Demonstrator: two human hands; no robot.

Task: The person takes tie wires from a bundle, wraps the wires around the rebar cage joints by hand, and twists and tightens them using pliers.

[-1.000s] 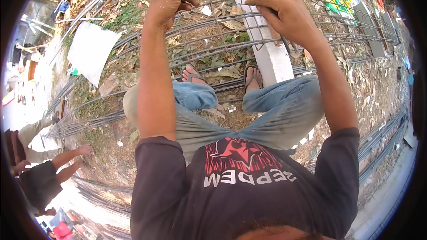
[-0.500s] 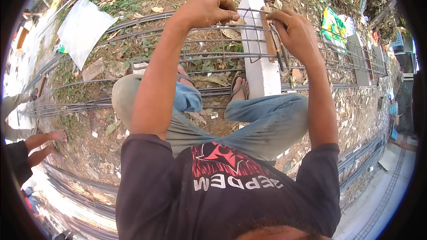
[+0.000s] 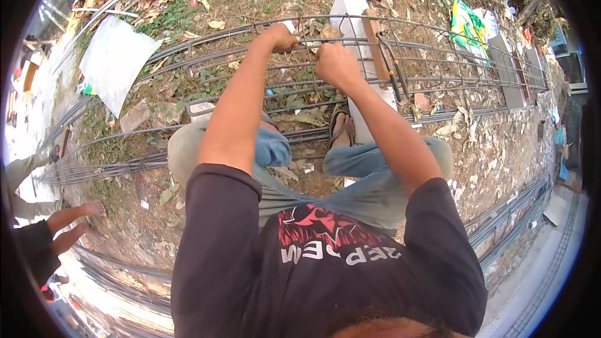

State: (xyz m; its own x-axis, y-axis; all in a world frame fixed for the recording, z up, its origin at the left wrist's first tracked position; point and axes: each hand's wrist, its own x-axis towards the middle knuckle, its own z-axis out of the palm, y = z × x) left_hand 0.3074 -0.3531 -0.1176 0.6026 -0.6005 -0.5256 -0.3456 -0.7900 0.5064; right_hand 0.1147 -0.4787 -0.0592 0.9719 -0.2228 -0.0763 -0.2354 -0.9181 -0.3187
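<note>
Well forward, the left hand [image 3: 281, 38] and right hand [image 3: 338, 64] curl at the rebar cage [image 3: 368, 42], fingers' hold hard to tell.

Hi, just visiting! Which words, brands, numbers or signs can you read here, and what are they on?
Dark T-shirt: large white lettering, upside down in this view and broken by a crease; it seems to include an "E", but I can't read the whole word with certainty.
Green-and-yellow bag: too small and blurred to tell whether it has lettering.
I can make out no numbers or signs.
</note>
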